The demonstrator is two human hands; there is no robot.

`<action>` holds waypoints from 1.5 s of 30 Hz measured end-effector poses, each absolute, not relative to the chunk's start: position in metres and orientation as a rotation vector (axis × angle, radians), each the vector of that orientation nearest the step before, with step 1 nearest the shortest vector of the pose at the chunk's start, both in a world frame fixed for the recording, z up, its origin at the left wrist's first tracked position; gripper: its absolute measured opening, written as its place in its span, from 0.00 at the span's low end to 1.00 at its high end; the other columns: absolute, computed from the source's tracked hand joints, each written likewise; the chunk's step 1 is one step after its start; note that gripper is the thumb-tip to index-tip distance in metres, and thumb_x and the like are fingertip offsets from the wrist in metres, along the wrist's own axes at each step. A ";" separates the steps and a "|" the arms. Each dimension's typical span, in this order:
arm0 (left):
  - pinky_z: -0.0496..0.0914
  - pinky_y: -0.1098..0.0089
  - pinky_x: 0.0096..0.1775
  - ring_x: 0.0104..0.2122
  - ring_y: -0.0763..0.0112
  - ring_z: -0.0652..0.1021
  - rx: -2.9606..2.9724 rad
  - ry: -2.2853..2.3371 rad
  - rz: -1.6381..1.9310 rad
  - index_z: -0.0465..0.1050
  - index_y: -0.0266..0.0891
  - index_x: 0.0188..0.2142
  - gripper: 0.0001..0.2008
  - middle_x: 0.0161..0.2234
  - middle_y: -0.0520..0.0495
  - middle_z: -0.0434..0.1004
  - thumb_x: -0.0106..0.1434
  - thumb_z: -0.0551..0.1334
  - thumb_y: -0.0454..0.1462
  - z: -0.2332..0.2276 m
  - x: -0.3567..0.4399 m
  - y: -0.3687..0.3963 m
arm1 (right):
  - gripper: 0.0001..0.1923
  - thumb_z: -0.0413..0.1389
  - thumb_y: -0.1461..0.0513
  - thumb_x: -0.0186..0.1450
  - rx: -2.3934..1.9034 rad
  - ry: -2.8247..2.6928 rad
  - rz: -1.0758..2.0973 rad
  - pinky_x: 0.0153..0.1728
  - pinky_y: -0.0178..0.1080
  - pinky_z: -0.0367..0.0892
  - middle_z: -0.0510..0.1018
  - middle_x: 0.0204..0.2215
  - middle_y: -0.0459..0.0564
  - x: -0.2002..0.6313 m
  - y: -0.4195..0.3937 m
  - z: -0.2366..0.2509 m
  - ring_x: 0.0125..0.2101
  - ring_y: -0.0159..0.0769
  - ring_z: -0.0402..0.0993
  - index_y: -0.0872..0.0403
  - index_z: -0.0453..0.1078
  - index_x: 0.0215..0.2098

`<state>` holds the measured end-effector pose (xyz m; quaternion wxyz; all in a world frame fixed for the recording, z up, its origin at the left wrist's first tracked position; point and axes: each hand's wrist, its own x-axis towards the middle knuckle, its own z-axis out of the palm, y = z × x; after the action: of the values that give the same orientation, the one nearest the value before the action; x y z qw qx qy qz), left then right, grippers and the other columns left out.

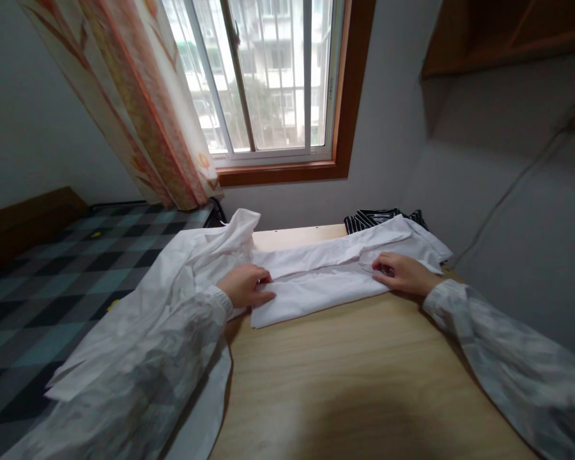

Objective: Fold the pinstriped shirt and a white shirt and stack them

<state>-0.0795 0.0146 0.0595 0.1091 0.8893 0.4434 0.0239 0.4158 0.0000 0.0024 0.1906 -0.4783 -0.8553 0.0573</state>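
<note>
A white shirt point(316, 291) lies across the wooden table point(354, 370), its middle part folded into a long flat strip. The left part of the cloth point(186, 262) is bunched and hangs over the table's left side toward the bed. My left hand point(244, 285) is at the left end of the strip, fingers curled and thumb pointing right, closed on the cloth. At the strip's right end my right hand point(405, 275) pinches the fabric, with fingers bent toward the thumb. Parts of the shirt under both hands are hidden.
Behind the shirt's right end lies a black-and-white striped cloth point(371, 220). A bed with a checked cover point(138, 236) stands to the left. Past the table are a window point(273, 83) and a patterned curtain point(138, 96). A cable point(512, 185) runs down the right wall under a wooden shelf point(508, 54).
</note>
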 end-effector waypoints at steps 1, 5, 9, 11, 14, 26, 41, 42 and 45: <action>0.68 0.67 0.38 0.36 0.62 0.79 2.593 1.308 0.071 0.83 0.42 0.41 0.17 0.37 0.46 0.84 0.65 0.67 0.53 0.055 -0.078 0.016 | 0.12 0.59 0.52 0.73 -1.341 -2.379 0.157 0.40 0.44 0.73 0.83 0.38 0.54 0.416 0.003 0.001 0.37 0.45 0.79 0.50 0.78 0.41; 0.66 0.68 0.35 0.32 0.65 0.76 2.471 1.336 0.139 0.82 0.42 0.37 0.17 0.31 0.49 0.81 0.68 0.63 0.52 0.046 -0.080 0.022 | 0.15 0.63 0.51 0.70 -1.344 -2.263 -0.020 0.52 0.48 0.74 0.84 0.48 0.59 0.420 0.014 -0.003 0.49 0.53 0.80 0.51 0.79 0.48; 0.66 0.68 0.35 0.32 0.65 0.76 2.393 1.397 0.216 0.82 0.43 0.37 0.19 0.31 0.49 0.81 0.69 0.61 0.53 0.050 -0.085 0.023 | 0.14 0.60 0.50 0.73 -1.396 -2.333 -0.022 0.46 0.46 0.73 0.85 0.39 0.55 0.423 0.017 -0.005 0.40 0.48 0.81 0.51 0.81 0.43; 0.66 0.68 0.35 0.32 0.65 0.77 2.375 1.459 0.223 0.82 0.43 0.38 0.19 0.31 0.49 0.82 0.68 0.62 0.54 0.053 -0.086 0.023 | 0.15 0.57 0.51 0.75 -1.398 -2.377 0.006 0.43 0.45 0.72 0.84 0.34 0.53 0.423 0.017 -0.005 0.35 0.46 0.80 0.51 0.81 0.38; 0.66 0.67 0.35 0.32 0.64 0.78 2.380 1.497 0.240 0.82 0.43 0.38 0.19 0.32 0.48 0.83 0.69 0.61 0.54 0.054 -0.085 0.023 | 0.15 0.59 0.51 0.74 -1.325 -2.334 0.004 0.47 0.47 0.73 0.86 0.42 0.57 0.422 0.015 -0.006 0.42 0.49 0.81 0.51 0.81 0.45; 0.66 0.67 0.35 0.32 0.63 0.78 2.406 1.550 0.289 0.78 0.44 0.35 0.19 0.32 0.48 0.83 0.72 0.58 0.53 0.049 -0.085 0.021 | 0.19 0.49 0.49 0.79 -1.388 -2.205 0.271 0.35 0.42 0.70 0.84 0.31 0.50 0.422 0.039 -0.013 0.32 0.44 0.79 0.49 0.75 0.39; 0.68 0.63 0.37 0.38 0.53 0.83 2.482 2.018 0.084 0.79 0.42 0.37 0.19 0.39 0.39 0.86 0.73 0.58 0.52 0.044 -0.069 0.023 | 0.19 0.52 0.50 0.81 -1.500 -2.264 -0.372 0.50 0.48 0.69 0.84 0.37 0.58 0.407 0.039 -0.011 0.43 0.52 0.79 0.50 0.77 0.39; 0.69 0.61 0.39 0.40 0.51 0.83 2.505 2.028 0.065 0.80 0.42 0.38 0.17 0.41 0.38 0.86 0.73 0.59 0.50 0.045 -0.068 0.022 | 0.18 0.53 0.51 0.80 -1.490 -2.273 -0.371 0.50 0.48 0.68 0.84 0.37 0.58 0.406 0.039 -0.013 0.43 0.52 0.78 0.50 0.77 0.38; 0.73 0.55 0.50 0.47 0.47 0.83 2.678 1.973 0.127 0.81 0.38 0.45 0.12 0.49 0.35 0.85 0.71 0.61 0.41 0.048 -0.062 0.015 | 0.15 0.55 0.53 0.79 -1.473 -2.267 -0.399 0.50 0.49 0.68 0.84 0.40 0.58 0.403 0.036 -0.015 0.44 0.53 0.77 0.51 0.77 0.41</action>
<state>-0.0616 0.0152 0.0480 -0.0935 0.8010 0.5901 0.0381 0.4026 0.0360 -0.0152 0.2032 -0.5278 -0.8122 -0.1428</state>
